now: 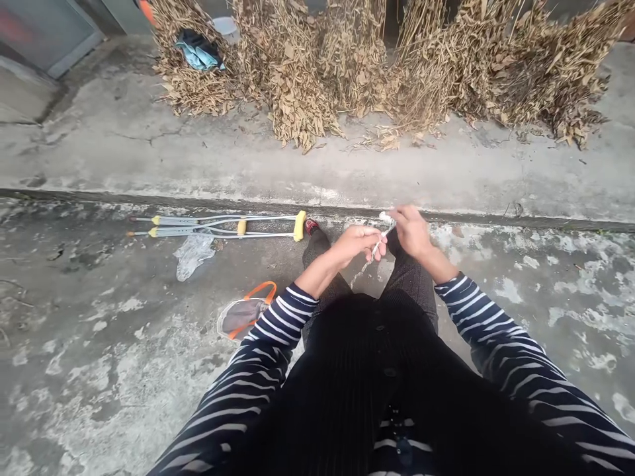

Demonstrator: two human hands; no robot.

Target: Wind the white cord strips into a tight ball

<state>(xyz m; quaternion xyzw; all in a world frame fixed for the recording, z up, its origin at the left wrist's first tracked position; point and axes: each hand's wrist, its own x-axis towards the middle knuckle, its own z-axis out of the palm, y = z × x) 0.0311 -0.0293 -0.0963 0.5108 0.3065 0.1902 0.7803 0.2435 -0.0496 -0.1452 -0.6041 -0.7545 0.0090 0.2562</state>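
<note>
Seated on the concrete floor, the person bends both arms in striped sleeves inward over the knees. The left hand and right hand hold their fingers clenched on a thin white rod, its knobbed tip by the right hand. Near the left elbow lies a clear orange-strapped pouch holding grey cloth. Farther off, aluminium crutches lie along the step edge, below bundles of dried leaves.
</note>
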